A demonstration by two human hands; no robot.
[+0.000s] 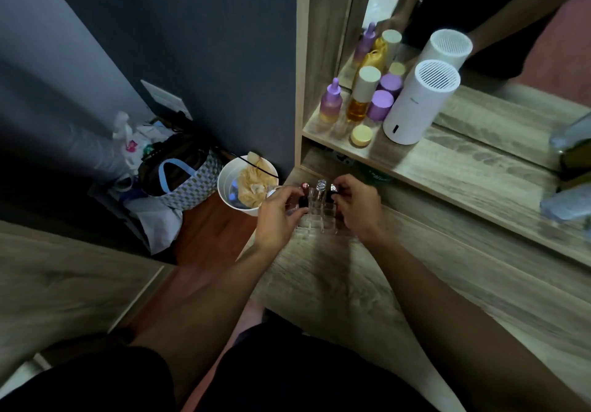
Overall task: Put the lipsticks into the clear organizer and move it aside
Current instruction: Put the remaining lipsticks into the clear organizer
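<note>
We flank the clear organizer [316, 216] at the desk's [335, 283] left edge: left hand [278, 216] fingers pinch a dark lipstick [303, 195], right hand [358, 207] fingers pinch another [334, 188]. Both tubes stand upright over the back cells, so each hand is equally near.

No text can be read; the white humidifier [419, 104] carries a small grey mark, but it is too blurred.

Both forearms bare, reaching fwd and converging. Left hand [277, 217] palm-down, fingers curled inward toward the right, thumb tucked under. Right hand [358, 207] opposite it, fingers bent toward the left, knuckles up. Hands near each other, not touching.
</note>
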